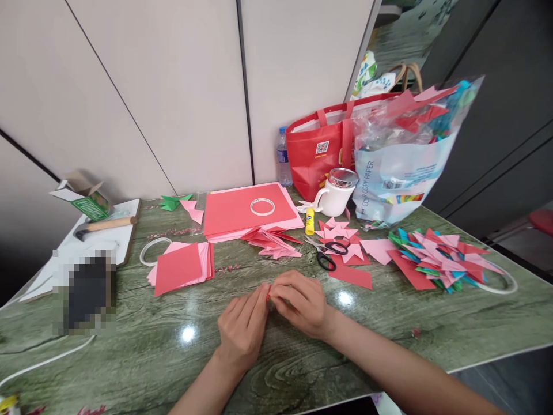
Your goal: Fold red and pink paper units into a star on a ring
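Above the green wood-grain table, my left hand [244,329] and my right hand [305,304] meet with fingertips pinched together. Between them shows a sliver of red paper [268,293]; the fingers hide the rest of it. Just beyond the hands lie black-handled scissors [327,256] with their blades apart. A bundle of folded pink and red paper pieces [276,242] sits behind my fingers. To the left is a stack of red and pink paper squares [179,270]. Pink and red paper stars [341,239] are piled near the scissors.
Large red sheets [228,213] carry a tape roll [262,199]. A glue stick [310,221], white mug [334,196], red bag [313,155] and plastic bag of paper [389,173] stand behind. Folded paper [444,259] is heaped right; a hammer [103,226] lies left.
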Tool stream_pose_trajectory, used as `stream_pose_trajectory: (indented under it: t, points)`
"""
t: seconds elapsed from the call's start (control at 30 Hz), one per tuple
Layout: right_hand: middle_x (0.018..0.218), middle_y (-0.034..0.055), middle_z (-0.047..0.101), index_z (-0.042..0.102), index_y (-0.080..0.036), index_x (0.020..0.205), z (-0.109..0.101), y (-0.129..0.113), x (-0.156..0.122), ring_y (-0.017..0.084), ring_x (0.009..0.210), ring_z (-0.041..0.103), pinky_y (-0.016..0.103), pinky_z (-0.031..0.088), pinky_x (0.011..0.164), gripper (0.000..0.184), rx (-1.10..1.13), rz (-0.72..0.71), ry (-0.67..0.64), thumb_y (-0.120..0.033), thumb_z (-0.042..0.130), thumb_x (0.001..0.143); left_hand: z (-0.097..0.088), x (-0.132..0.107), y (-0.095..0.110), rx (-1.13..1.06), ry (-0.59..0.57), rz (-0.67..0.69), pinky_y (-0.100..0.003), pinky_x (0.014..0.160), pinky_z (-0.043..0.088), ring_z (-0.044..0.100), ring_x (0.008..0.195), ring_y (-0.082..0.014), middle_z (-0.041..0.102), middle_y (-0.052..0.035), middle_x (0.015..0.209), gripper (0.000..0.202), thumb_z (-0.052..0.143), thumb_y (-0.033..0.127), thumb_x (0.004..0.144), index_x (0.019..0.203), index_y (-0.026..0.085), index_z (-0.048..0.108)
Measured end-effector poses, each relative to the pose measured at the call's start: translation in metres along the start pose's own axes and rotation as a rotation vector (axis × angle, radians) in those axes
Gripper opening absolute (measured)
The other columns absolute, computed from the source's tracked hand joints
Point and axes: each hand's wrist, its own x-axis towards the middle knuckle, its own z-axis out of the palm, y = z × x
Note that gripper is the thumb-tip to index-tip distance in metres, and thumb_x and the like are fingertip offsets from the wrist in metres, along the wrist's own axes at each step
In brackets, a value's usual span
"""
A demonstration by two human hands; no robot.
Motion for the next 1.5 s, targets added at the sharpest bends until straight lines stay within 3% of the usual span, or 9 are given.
stream_pose_trajectory:
  t: [0.3, 0.4, 0.47, 0.6, 0.7, 0.9, 1.1, 1.5]
  points:
    - [0.076, 0.0047, 0.062, 0.061, -0.017, 0.085, -0.001, 0.001, 0.001, 0.013, 0.069, 0.058, 0.026, 0.050, 0.061, 0.004, 0.218, 0.086, 0.059, -0.018, 0.061, 0.081, -0.006, 0.012, 0.001, -0.021, -0.015, -0.033, -0.028, 0.064, 0.047, 0.067, 0.075, -0.0183, 0.073, -0.0107, 0.089, 0.033, 0.053, 0.005, 0.080, 0.112, 0.012, 0.056]
    - [0.074, 0.0046, 0.061, 0.061, -0.016, 0.080, -0.002, -0.001, 0.004, 0.014, 0.070, 0.058, 0.027, 0.050, 0.062, 0.002, 0.359, 0.210, 0.084, -0.018, 0.063, 0.079, -0.005, 0.011, 0.003, -0.171, 0.003, -0.105, -0.028, 0.065, 0.049, 0.066, 0.074, -0.0174, 0.072, -0.0092, 0.086, 0.038, 0.052, 0.002, 0.080, 0.115, 0.014, 0.054]
    - [0.072, 0.0034, 0.061, 0.061, -0.016, 0.077, -0.002, -0.001, 0.006, 0.013, 0.068, 0.058, 0.026, 0.051, 0.061, 0.005, 0.523, 0.397, 0.043, -0.021, 0.064, 0.078, -0.005, 0.011, 0.004, -0.376, -0.007, -0.237, -0.026, 0.062, 0.051, 0.066, 0.070, -0.0148, 0.071, -0.0081, 0.085, 0.036, 0.049, 0.006, 0.083, 0.117, 0.017, 0.052]
    - [0.064, -0.0009, 0.061, 0.064, -0.015, 0.087, 0.001, 0.004, 0.007, 0.009, 0.052, 0.056, 0.020, 0.050, 0.046, 0.020, 0.973, 0.857, -0.116, -0.032, 0.065, 0.076, -0.007, 0.018, 0.006, -0.885, -0.120, -0.768, -0.021, 0.046, 0.049, 0.062, 0.049, -0.0112, 0.068, 0.0000, 0.068, 0.025, 0.051, 0.024, 0.086, 0.110, 0.020, 0.047]
    - [0.059, -0.0016, 0.062, 0.068, -0.014, 0.090, 0.004, 0.009, 0.005, 0.007, 0.048, 0.055, 0.019, 0.050, 0.045, 0.025, 1.163, 1.003, -0.170, -0.033, 0.068, 0.074, -0.011, 0.026, 0.006, -1.142, -0.198, -1.021, -0.020, 0.040, 0.045, 0.058, 0.042, -0.0103, 0.066, 0.0015, 0.063, 0.024, 0.059, 0.035, 0.080, 0.094, 0.019, 0.048]
    - [0.064, 0.0004, 0.065, 0.072, -0.014, 0.082, 0.008, 0.009, 0.002, 0.006, 0.049, 0.056, 0.018, 0.051, 0.047, 0.020, 1.317, 1.060, -0.148, -0.029, 0.072, 0.069, -0.009, 0.028, 0.003, -1.365, -0.254, -1.214, -0.021, 0.036, 0.046, 0.056, 0.038, -0.0104, 0.067, -0.0002, 0.063, 0.031, 0.068, 0.040, 0.069, 0.081, 0.018, 0.050]
    - [0.064, 0.0008, 0.065, 0.073, -0.014, 0.080, 0.004, 0.010, 0.003, 0.007, 0.052, 0.058, 0.017, 0.052, 0.049, 0.015, 1.364, 1.014, -0.185, -0.026, 0.071, 0.072, -0.008, 0.025, 0.001, -1.359, -0.269, -1.225, -0.021, 0.037, 0.049, 0.057, 0.041, -0.0100, 0.063, 0.0013, 0.055, 0.027, 0.072, 0.036, 0.067, 0.071, 0.015, 0.055]
    - [0.062, -0.0004, 0.066, 0.072, -0.015, 0.081, 0.005, 0.011, 0.003, 0.007, 0.050, 0.060, 0.017, 0.052, 0.050, 0.013, 1.318, 1.010, -0.168, -0.025, 0.069, 0.074, -0.009, 0.026, 0.000, -1.250, -0.297, -1.228, -0.020, 0.035, 0.048, 0.054, 0.036, -0.0090, 0.063, 0.0015, 0.053, 0.025, 0.071, 0.034, 0.067, 0.069, 0.014, 0.055]
